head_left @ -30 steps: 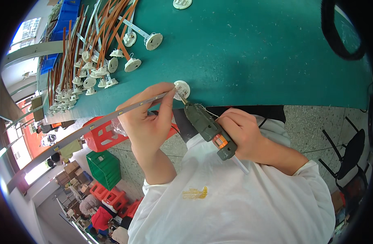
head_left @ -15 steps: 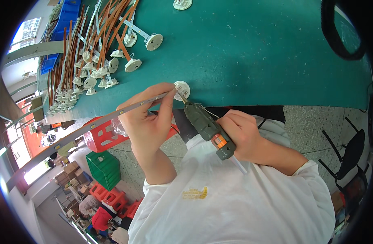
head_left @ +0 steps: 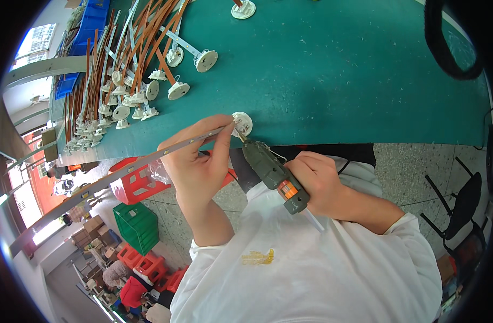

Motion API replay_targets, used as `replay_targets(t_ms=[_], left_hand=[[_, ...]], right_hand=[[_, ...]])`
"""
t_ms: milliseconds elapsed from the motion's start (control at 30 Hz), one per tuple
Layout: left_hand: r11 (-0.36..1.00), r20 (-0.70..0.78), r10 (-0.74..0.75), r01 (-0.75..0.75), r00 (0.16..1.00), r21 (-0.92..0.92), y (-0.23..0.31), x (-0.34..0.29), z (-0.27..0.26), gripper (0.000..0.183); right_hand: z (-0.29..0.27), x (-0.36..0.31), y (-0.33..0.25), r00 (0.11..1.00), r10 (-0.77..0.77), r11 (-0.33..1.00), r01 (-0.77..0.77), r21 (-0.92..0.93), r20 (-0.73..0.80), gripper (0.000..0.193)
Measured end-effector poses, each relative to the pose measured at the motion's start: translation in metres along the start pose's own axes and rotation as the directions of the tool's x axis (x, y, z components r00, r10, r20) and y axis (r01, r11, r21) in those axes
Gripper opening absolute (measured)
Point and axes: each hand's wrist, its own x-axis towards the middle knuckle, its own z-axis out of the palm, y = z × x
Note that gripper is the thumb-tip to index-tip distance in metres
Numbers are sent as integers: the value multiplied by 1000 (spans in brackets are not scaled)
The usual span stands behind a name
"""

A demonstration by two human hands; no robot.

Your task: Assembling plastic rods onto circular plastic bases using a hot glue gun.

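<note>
My left hand (head_left: 201,161) pinches a long thin grey strip (head_left: 112,180) near its end, where it meets a small white round base (head_left: 243,124) at the near edge of the green table (head_left: 332,75). The strip runs off to the lower left, past the table edge. My right hand (head_left: 314,180) is closed around a dark green glue gun (head_left: 270,169) with an orange trigger. Its nozzle points up-left and touches the white base just beside my left fingertips.
A pile of finished strips on white round bases (head_left: 122,81) lies at the table's far left, with two single ones (head_left: 206,59) closer. A black cable loop (head_left: 445,48) lies at the right. Red (head_left: 133,183) and green crates (head_left: 136,226) stand on the floor below.
</note>
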Motion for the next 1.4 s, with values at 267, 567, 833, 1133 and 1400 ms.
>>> replay_targets(t_ms=[267,567,833,1133,1400], left_hand=[[1000,-44,21,-21,999,4,0,1,1,10],[1000,-57,12,-13,998,-21,2,2,1,10],[963,283,268,-252,921,-95,7,27,-28,24],[932,348,357,-356,867,-71,-2,40,-42,23],[982,72,178,-172,981,-79,2,28,-29,16]], right_hand=[[-2,1,0,999,14,1000,-13,10,-32,22],[-4,0,-3,999,29,1000,-30,-6,-24,21],[-6,1,-5,999,47,999,-47,-7,-6,20],[-8,-3,-2,995,96,991,-99,89,34,23],[-42,4,-12,991,79,971,-102,217,110,21]])
